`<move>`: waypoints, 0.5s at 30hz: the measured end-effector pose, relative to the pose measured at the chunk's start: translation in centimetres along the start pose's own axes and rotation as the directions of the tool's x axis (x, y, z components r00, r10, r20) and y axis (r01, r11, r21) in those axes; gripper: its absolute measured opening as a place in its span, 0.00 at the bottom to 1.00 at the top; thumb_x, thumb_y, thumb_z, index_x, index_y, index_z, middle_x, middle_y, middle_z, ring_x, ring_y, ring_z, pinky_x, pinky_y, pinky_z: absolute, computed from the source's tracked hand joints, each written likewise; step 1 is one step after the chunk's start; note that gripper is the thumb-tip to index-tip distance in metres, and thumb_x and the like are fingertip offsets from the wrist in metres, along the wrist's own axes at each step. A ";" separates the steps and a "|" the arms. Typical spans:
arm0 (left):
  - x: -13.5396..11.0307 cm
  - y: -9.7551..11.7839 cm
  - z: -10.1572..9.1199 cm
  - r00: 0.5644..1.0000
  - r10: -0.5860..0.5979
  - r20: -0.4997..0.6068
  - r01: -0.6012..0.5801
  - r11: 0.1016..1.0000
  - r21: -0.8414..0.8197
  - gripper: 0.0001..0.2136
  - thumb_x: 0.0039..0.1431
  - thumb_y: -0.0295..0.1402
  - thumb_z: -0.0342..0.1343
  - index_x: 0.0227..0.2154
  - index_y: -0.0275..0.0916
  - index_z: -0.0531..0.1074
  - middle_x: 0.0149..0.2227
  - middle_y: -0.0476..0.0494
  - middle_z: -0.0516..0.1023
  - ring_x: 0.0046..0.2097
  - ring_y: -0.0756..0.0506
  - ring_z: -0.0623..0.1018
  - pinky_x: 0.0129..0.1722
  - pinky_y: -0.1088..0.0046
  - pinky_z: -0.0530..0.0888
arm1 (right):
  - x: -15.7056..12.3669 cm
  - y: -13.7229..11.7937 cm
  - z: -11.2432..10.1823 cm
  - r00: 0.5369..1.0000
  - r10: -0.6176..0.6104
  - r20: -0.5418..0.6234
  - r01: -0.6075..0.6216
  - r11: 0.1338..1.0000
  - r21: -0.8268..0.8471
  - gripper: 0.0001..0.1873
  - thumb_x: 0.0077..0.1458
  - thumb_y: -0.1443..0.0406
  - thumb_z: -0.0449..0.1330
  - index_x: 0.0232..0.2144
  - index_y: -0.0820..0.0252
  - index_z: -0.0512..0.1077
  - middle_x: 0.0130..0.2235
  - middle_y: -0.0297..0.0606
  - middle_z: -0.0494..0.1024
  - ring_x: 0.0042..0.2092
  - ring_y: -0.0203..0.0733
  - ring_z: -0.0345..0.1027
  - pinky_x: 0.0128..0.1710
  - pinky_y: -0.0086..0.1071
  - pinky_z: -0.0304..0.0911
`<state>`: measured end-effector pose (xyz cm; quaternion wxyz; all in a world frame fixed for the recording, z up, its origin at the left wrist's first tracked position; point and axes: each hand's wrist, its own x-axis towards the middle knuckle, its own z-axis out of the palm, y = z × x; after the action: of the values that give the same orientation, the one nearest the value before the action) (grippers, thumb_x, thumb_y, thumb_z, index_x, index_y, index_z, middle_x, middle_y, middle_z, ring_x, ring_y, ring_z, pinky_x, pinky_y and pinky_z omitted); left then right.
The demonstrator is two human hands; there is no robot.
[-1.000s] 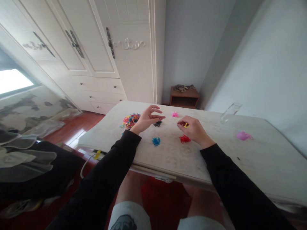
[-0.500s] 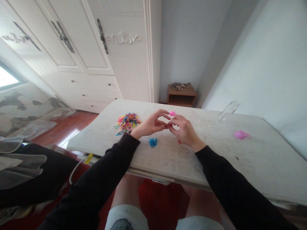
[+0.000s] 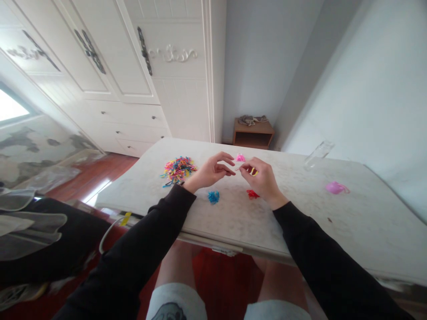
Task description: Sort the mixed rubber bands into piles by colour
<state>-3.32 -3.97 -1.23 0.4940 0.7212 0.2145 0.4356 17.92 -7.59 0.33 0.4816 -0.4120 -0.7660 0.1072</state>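
Observation:
My right hand (image 3: 262, 180) pinches a small thin pale-pink rubber band (image 3: 237, 169) between thumb and forefinger. Facing it, my left hand (image 3: 211, 171) has thumb and a finger pressed together, the forefinger raised; whatever they hold is too small to make out. Left of that hand lies a mixed pile of coloured rubber bands (image 3: 179, 170). Around my hands sit little single-colour heaps: blue bands (image 3: 213, 197) nearer me, red bands (image 3: 252, 194) below the right hand, pink bands (image 3: 240, 158) beyond. Yellow bands (image 3: 254, 171) show partly behind my right fingers.
On the white table (image 3: 293, 231), a clear glass or plastic container (image 3: 318, 154) stands at the back right. A pink pouch-like item (image 3: 336, 187) with a loop lies further right. White wardrobes and a small wooden cabinet (image 3: 253, 131) stand behind the table.
My fingertips have parted, and the thin band now shows in my right fingers. The right hand has shifted slightly right and up, uncovering the red heap and some yellow.

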 end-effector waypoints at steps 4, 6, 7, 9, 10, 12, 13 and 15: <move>0.1 0.0 0.1 0.995 -0.032 -0.096 0.042 0.993 0.107 0.07 0.58 0.27 0.63 0.39 0.36 0.73 0.39 0.42 0.82 0.43 0.43 0.85 0.47 0.67 0.80 | 0.0 0.2 0.1 1.000 0.008 0.010 -0.009 1.000 0.017 0.07 0.58 0.70 0.62 0.28 0.58 0.75 0.29 0.34 0.74 0.29 0.36 0.66 0.31 0.32 0.62; 0.0 0.0 0.1 0.993 -0.049 -0.110 0.063 0.989 0.133 0.07 0.58 0.31 0.65 0.36 0.35 0.75 0.37 0.40 0.84 0.44 0.43 0.85 0.48 0.66 0.80 | 0.0 0.3 0.1 1.000 0.011 0.015 -0.011 1.000 0.021 0.07 0.59 0.69 0.62 0.28 0.59 0.76 0.30 0.34 0.74 0.29 0.36 0.66 0.32 0.32 0.62; 0.0 0.0 0.1 0.992 -0.052 -0.116 0.069 0.987 0.144 0.07 0.57 0.33 0.66 0.35 0.35 0.76 0.37 0.39 0.84 0.43 0.43 0.85 0.47 0.65 0.80 | 0.0 0.3 0.1 1.000 0.011 0.015 -0.011 1.000 0.021 0.07 0.59 0.69 0.62 0.28 0.59 0.76 0.30 0.35 0.75 0.29 0.37 0.67 0.32 0.33 0.62; 0.0 -0.1 0.0 0.990 -0.050 -0.135 0.074 0.980 0.183 0.09 0.56 0.36 0.67 0.33 0.35 0.78 0.36 0.40 0.85 0.41 0.43 0.84 0.45 0.66 0.80 | 0.0 0.3 0.0 1.000 0.010 0.019 -0.010 1.000 0.020 0.07 0.60 0.68 0.62 0.29 0.58 0.76 0.30 0.35 0.75 0.30 0.37 0.67 0.32 0.33 0.62; 0.0 -0.1 0.0 0.988 -0.044 -0.146 0.075 0.975 0.211 0.10 0.55 0.37 0.68 0.32 0.35 0.79 0.35 0.40 0.85 0.40 0.43 0.84 0.44 0.67 0.80 | 0.0 0.3 0.0 1.000 0.009 0.023 -0.009 1.000 0.019 0.07 0.60 0.67 0.62 0.29 0.58 0.76 0.30 0.35 0.75 0.30 0.37 0.67 0.32 0.33 0.62; 0.0 -0.3 0.0 0.985 -0.025 -0.170 0.070 0.961 0.268 0.11 0.54 0.39 0.69 0.32 0.35 0.80 0.34 0.41 0.84 0.38 0.44 0.83 0.42 0.68 0.80 | 0.0 0.3 0.0 0.999 0.005 0.037 -0.006 1.000 0.020 0.07 0.61 0.67 0.62 0.29 0.58 0.76 0.30 0.35 0.75 0.30 0.37 0.66 0.31 0.33 0.62; 0.1 -0.4 0.0 0.984 -0.019 -0.179 0.070 0.956 0.285 0.12 0.54 0.39 0.69 0.32 0.35 0.81 0.34 0.41 0.84 0.37 0.45 0.83 0.41 0.68 0.80 | 0.0 0.3 0.0 0.999 0.001 0.047 -0.002 1.000 0.023 0.07 0.61 0.66 0.62 0.29 0.58 0.76 0.30 0.35 0.75 0.30 0.37 0.66 0.31 0.33 0.62; 0.1 -0.5 0.1 0.983 -0.024 -0.184 0.074 0.960 0.270 0.12 0.54 0.39 0.69 0.35 0.35 0.81 0.35 0.41 0.85 0.38 0.44 0.84 0.41 0.68 0.80 | 0.0 0.3 0.1 0.998 -0.012 0.065 0.010 1.000 0.028 0.08 0.62 0.66 0.62 0.29 0.58 0.76 0.30 0.35 0.74 0.29 0.37 0.66 0.31 0.33 0.62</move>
<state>-3.17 -3.73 -1.68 0.3782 0.7352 0.3342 0.4524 18.03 -7.43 0.13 0.4627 -0.3975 -0.7819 0.1284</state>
